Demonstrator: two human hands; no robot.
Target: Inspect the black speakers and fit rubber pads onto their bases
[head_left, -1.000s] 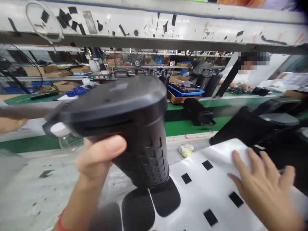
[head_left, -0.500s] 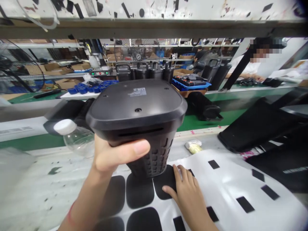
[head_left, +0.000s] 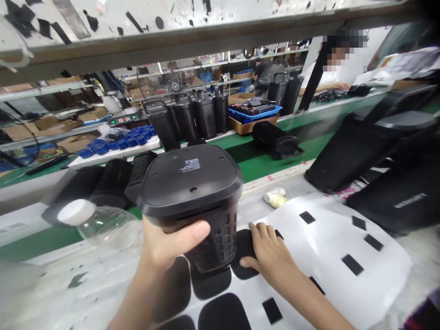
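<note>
My left hand [head_left: 165, 245] grips the black speaker [head_left: 192, 201] just under its wide flat base, thumb across the front, fingers wrapped behind and out of sight. The speaker is upside down, base facing up with a small label and screw holes showing, grille end pointing down at the white sheet [head_left: 326, 247] on the counter [head_left: 68, 284]. I can't tell whether the grille end rests on the sheet or hangs just above it.

My right hand [head_left: 270, 250] lies flat on the sheet, fingers spread and holding nothing, fingertips on a black rounded pad [head_left: 244, 256] just beside the speaker's lower end. More rounded pads and small black rectangles sit on the same sheet.

A clear plastic bottle [head_left: 103, 224] with a white cap lies just left of the speaker, near my left wrist. A crumpled yellow-white wad [head_left: 275, 197] sits beyond the sheet. Rows of black speakers [head_left: 192, 114] stand on the far line, and another person works at top right.

Risks, as I judge them: the grip is one-handed and high on a top-heavy load, so the speaker could tip or slip and land on my right fingers. The sheet is loose and could slide or wrinkle under pressure. A swing left would knock the bottle.
</note>
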